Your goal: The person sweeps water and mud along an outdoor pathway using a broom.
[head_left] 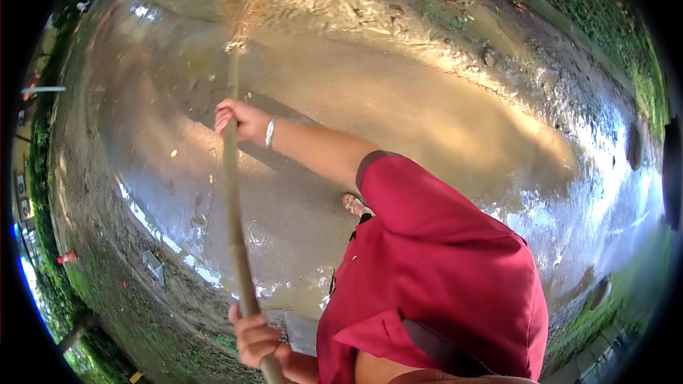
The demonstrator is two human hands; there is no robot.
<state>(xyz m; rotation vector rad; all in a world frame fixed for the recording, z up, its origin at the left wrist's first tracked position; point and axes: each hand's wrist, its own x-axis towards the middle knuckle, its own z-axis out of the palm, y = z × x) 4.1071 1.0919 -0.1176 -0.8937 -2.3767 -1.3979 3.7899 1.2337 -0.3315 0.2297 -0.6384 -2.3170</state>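
A long-handled broom (pixel 233 220) runs from the bottom of the view up to the far ground. Its twig bristles (pixel 245 14) are blurred and spread over muddy, wet ground at the top. My right hand (pixel 242 119), with a silvery bracelet (pixel 270 132) on the wrist, is wrapped round the handle about midway up. Lower down, near the handle's end, my left hand (pixel 257 341) grips it with curled fingers. Both hands are closed on the same pole, which slants slightly. Part of my left forearm is hidden by the red shirt (pixel 441 270).
Shallow brown water (pixel 398 92) lies across the paved ground, with a ridge of mud (pixel 370 11) beyond. One sandalled foot (pixel 353 203) shows beside my shirt. Grass (pixel 597 21) borders the upper right. A grey box-like object (pixel 153 267) sits at the left.
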